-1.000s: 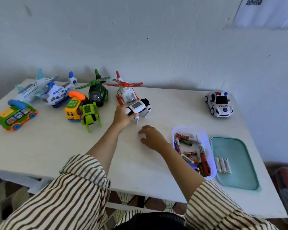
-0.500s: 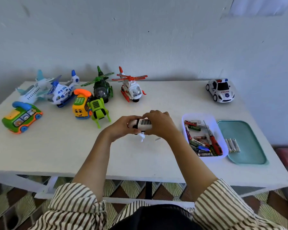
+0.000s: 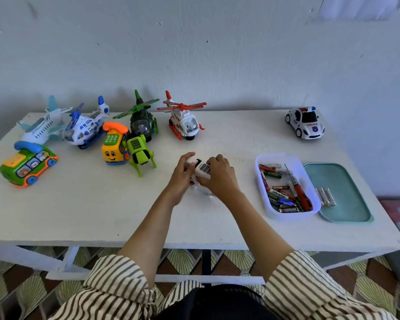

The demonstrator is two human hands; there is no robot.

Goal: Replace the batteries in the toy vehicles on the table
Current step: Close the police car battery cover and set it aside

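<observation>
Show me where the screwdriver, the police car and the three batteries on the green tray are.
screwdriver point(image 3: 302, 194): head view, on its red handle.
police car point(image 3: 310, 127): head view, on its white bonnet.
batteries point(image 3: 325, 197): head view, on the middle battery.

White table point(image 3: 90, 215), teal tray point(image 3: 346, 211), red screwdriver point(image 3: 303, 195), brown-striped sleeves point(image 3: 116, 287), white toy point(image 3: 202, 168)

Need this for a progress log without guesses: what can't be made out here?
Head view: white toy gripped by left hand and right hand; fingers cover most of it, battery door hidden.
Head view: labels on the batteries on the teal tray, too small to read.
Head view: paper on the wall, cut off by the top edge and blurred.
</observation>
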